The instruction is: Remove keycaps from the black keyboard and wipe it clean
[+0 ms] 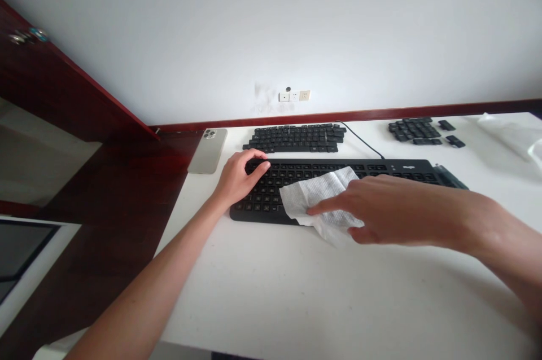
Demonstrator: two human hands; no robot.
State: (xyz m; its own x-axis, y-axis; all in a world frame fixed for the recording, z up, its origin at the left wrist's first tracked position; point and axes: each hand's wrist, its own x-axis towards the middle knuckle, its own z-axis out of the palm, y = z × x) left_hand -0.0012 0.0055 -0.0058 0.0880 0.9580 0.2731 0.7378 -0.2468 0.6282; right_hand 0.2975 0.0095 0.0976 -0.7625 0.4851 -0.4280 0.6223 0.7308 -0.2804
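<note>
A black keyboard point(381, 171) lies across the white table point(296, 292). My left hand point(239, 176) rests on the keyboard's left end, fingers curled over its top-left corner, steadying it. My right hand point(372, 207) presses a white wet wipe point(315, 193) onto the keys near the keyboard's middle, fingers stretched over the cloth. The wipe lies partly on the keys and partly over the front edge onto the table.
Rows of loose black keycaps point(296, 138) lie behind the keyboard, and another group of keycaps point(417, 130) at the back right. A phone point(208, 149) lies face down at the table's left edge. Clear plastic point(514, 137) sits far right. Dark red furniture point(105, 179) stands left.
</note>
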